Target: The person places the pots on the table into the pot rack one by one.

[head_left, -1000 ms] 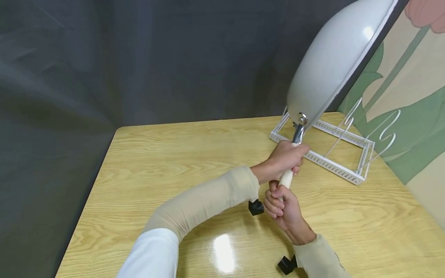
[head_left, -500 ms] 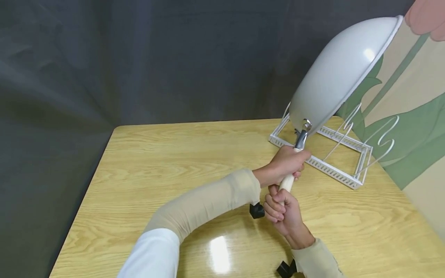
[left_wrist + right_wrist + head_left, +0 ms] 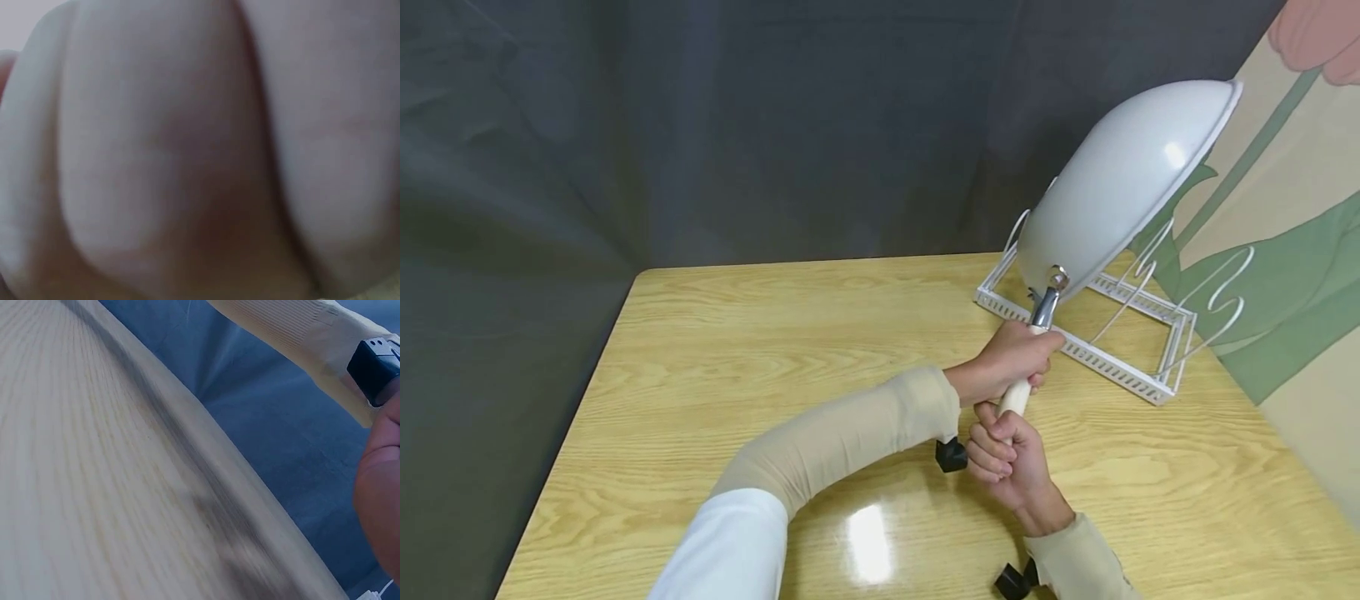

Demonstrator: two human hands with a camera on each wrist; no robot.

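A large wok (image 3: pixel 1123 179), white on its outer side, is tilted on edge with its rim to the right. Its lower side overlaps the white wire rack (image 3: pixel 1120 379) in the head view; whether they touch, I cannot tell. My left hand (image 3: pixel 1009 357) grips the cream handle (image 3: pixel 1016 397) just below its metal joint. Lower down, near the handle's end, my right hand (image 3: pixel 1011 460) is wrapped round it. Blurred curled fingers (image 3: pixel 162 150) fill the left wrist view. At the right edge of the right wrist view, part of a hand (image 3: pixel 380 481) shows.
A wood-grain table (image 3: pixel 760 333) lies under everything, with a dark curtain (image 3: pixel 820 133) behind it. Curved wire dividers (image 3: pixel 1225 300) rise from the rack's right part. To the right stands a wall (image 3: pixel 1300 275) painted with a flower. A black block (image 3: pixel 951 455) hangs beneath my left wrist.
The wok has come down lower over the rack, and more of its upper rim is in view. Both hands keep their grip on the handle.
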